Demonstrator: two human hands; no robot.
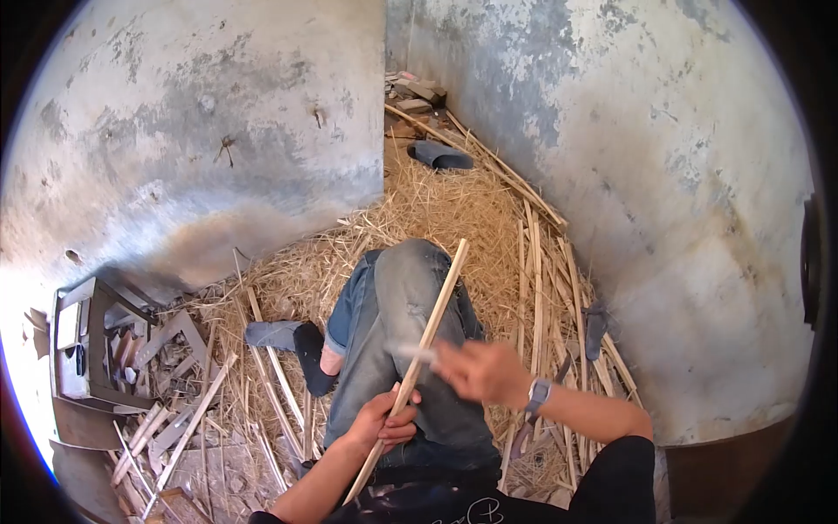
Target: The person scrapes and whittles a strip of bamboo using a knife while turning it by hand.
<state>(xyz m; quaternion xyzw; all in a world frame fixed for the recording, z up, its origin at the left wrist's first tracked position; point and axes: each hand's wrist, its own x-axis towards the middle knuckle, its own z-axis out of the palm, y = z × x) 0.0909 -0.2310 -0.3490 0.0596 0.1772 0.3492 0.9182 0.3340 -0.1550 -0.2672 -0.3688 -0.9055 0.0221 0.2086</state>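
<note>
My left hand (386,422) is wrapped around the lower part of a long, pale wooden strip (443,293). The strip slants up and away across my jeans-covered legs (397,306), its far end near my knee. My right hand (484,371), with a watch (539,395) on the wrist, is closed on a knife (410,351). Motion blurs its light blade, which crosses the strip just above my left hand. Whether the blade touches the wood I cannot tell. The knife's handle is mostly hidden in my fingers.
Shavings (454,205) cover the floor around my legs. Several wooden strips (537,297) lie along the right wall (681,218). On the left are a wooden frame (92,345) and scrap pieces. A dark slipper (441,155) lies ahead, near rubble (415,92).
</note>
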